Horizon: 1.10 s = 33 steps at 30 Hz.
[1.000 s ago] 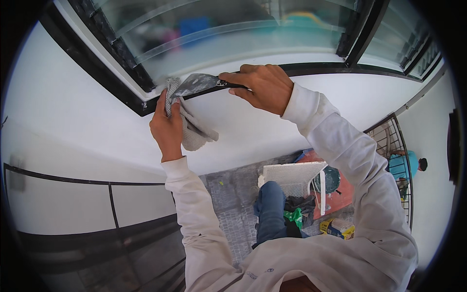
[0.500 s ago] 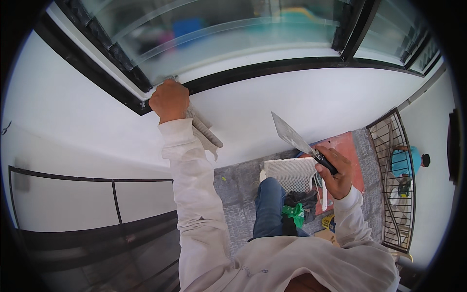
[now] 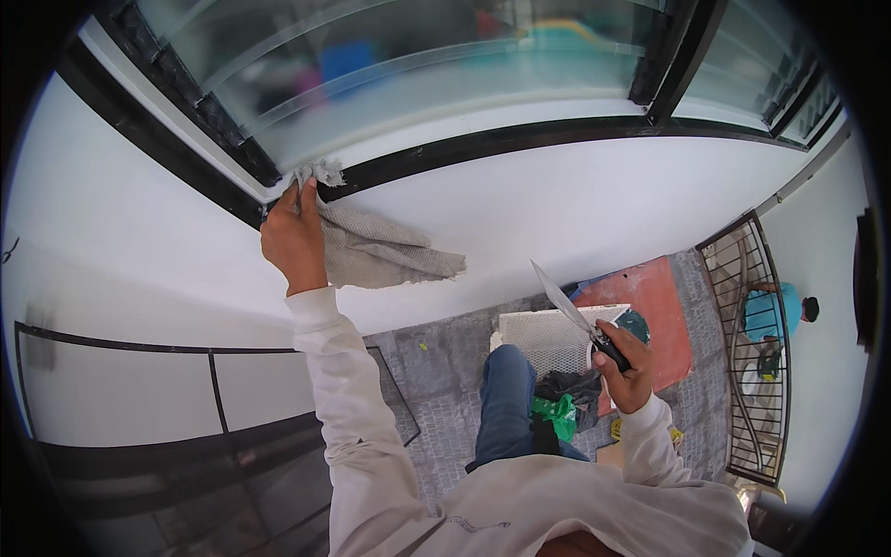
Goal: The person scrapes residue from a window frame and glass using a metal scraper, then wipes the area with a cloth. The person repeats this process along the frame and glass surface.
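Note:
At the lower left corner of the dark window frame (image 3: 483,147), my left hand (image 3: 295,243) grips a grey cloth (image 3: 376,246). One bunched end of it touches the frame corner, and the rest hangs down over the white wall (image 3: 557,200). Farther right and lower, my right hand (image 3: 628,369) is closed around the black handle of a putty knife (image 3: 563,302). Its metal blade tilts up and to the left, apart from the wall and the frame.
Below stand a white perforated panel (image 3: 548,334), a green plastic bag (image 3: 557,415) and a red board (image 3: 664,320) on grey paving (image 3: 445,381). A metal railing (image 3: 759,362) rises at the right, with a person in a blue shirt (image 3: 770,311) beyond it. Glass louvres (image 3: 445,84) fill the window.
My left hand has shifted slightly left and down and turned, and the cloth now spreads out to the right. The putty knife has dipped a little, its blade turned more edge-on.

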Tool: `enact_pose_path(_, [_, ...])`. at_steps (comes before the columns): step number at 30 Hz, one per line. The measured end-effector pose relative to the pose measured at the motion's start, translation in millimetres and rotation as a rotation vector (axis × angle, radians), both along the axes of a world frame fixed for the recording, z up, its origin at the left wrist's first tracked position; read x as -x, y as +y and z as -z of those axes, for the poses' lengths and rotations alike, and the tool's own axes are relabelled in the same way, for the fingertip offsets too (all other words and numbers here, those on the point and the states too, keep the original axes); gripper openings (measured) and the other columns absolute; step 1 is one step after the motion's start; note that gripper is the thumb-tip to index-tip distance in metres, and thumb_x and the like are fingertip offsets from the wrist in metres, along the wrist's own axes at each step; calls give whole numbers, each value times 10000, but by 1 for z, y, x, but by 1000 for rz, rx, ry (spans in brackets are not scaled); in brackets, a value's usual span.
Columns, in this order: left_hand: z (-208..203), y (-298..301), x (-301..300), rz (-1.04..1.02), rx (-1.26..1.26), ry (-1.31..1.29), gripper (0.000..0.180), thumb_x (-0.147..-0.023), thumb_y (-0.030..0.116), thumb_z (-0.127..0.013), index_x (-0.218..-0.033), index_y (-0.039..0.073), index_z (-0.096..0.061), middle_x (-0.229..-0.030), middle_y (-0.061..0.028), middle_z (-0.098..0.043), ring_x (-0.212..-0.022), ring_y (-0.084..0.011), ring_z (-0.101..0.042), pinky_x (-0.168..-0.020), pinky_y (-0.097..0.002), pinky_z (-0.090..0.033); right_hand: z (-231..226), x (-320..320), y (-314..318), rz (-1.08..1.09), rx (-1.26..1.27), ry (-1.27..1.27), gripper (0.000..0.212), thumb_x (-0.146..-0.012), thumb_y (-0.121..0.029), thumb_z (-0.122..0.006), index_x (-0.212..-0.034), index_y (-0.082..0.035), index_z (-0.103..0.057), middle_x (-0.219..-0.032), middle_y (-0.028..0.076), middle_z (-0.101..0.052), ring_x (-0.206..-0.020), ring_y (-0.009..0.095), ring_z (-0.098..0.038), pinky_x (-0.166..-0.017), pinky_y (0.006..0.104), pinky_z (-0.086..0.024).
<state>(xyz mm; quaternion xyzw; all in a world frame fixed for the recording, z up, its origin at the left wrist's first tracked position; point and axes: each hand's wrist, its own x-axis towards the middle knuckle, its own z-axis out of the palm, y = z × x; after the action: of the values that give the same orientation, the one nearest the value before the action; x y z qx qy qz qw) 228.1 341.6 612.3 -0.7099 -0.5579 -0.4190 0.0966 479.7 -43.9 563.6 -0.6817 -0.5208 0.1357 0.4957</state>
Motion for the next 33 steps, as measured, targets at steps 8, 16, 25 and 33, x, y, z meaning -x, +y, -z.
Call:
enact_pose_path(8, [-23,-21,-102,271,270,188,228,-919,256,-632,-911,69,-762,-814,-158,-729,-741,-388,-695,-689,-426,-560,0,7,-1,10,52,37,388,-875,-142,-710,-1211,41,-643,-764,108,-590,-652,195,-541,-616,295,-433])
enact_pose_path(16, [-8,3,-23,419,108,-330,342,-947,213,-656,-1223,13,-627,-996,-210,-721,-912,-237,-679,-828,-346,-507,11,-2,-12,31,53,85,393,-874,-141,-702,-1207,57,-638,-823,161,-639,-706,237,-601,-666,307,-467])
enact_pose_path(25, [-41,-48,30,484,123,-1190,228,-938,251,-706,-923,28,-662,-835,-98,-709,-673,-154,-661,-644,-275,-508,14,-9,-24,43,33,63,395,-878,-146,-699,-1214,52,-635,-887,175,-672,-756,260,-634,-724,336,-488])
enact_pose_path(33, [-42,-64,44,423,450,-1343,267,-975,294,-654,-981,28,-668,-931,-46,-661,-892,-146,-617,-841,-297,-488,24,-10,-27,111,47,90,404,-883,-173,-697,-1221,40,-637,-889,162,-671,-760,259,-621,-717,338,-476])
